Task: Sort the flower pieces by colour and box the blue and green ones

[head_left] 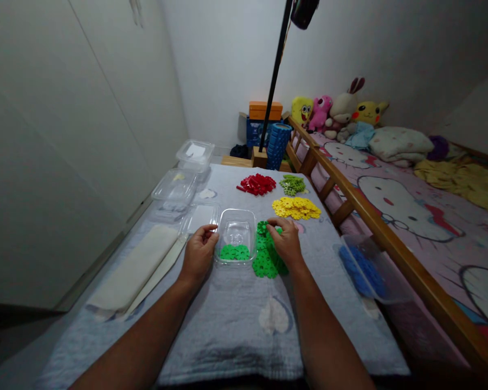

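A clear plastic container stands on the cloth-covered table, with a few green flower-shaped plastic discs lying at its near end. My left hand is at the container's left rim, its thumb and fingers closed there. To the right of the container lies a pile of green discs. Above that pile my right hand pinches one green disc between thumb and fingers. Part of the pile is hidden beneath my right hand.
Behind are piles of red pieces, light green pieces and yellow discs. Clear lidded boxes and folded cloth sit left. A tub of blue pieces stands right, by the wooden bed rail.
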Tool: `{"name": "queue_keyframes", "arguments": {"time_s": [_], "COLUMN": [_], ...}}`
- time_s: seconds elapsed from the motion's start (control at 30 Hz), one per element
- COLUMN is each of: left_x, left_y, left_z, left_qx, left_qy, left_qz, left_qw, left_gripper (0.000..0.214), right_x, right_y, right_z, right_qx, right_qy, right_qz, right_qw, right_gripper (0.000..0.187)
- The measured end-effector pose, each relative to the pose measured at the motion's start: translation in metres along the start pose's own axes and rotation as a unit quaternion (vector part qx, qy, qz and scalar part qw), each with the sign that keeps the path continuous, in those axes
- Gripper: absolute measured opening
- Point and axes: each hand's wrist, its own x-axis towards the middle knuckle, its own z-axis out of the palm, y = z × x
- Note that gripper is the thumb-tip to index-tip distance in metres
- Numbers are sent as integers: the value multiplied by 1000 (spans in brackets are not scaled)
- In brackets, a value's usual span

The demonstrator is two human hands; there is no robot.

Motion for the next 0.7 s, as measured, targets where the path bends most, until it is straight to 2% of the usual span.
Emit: {"name": "queue_keyframes", "arguments": {"time_s": [0.1, 0.2, 0.27, 0.33, 0.47, 0.6, 0.7], "left_x": [0, 0, 0, 0, -1, -3, -3], "left_y": [0, 0, -1, -1, 1, 5, 6], "left_z": [0, 0, 0, 0, 1, 2, 2], "left_qx": [-4, -8, -11, -13, -18, -24, -25], "left_qy": [-2, -4, -4, -4, -7, -10, -5], "left_qz": [-1, -4, -4, -2, -2, -13, -15], "left_qw": [1000, 1000, 1000, 1000, 1000, 1000, 1000], "left_gripper": [40, 40, 40, 40, 40, 40, 40], "right_x": [-5, -13, -17, -20, -23, -23, -18], "right_y": [-18, -37, -47, -52, -53, -46, -35], "right_z": [2, 9, 14, 18, 23, 22, 19], "right_qx": [26, 15, 6, -6, -36, -45, -57], "right_qy": [-4, -75, -129, -168, -205, -204, -133], "right_qz": [-31, -78, -99, -109, -115, -131, -106], "right_qw": [999, 994, 987, 980, 971, 969, 984], "right_gripper": [13, 5, 6, 8, 10, 18, 24]}}
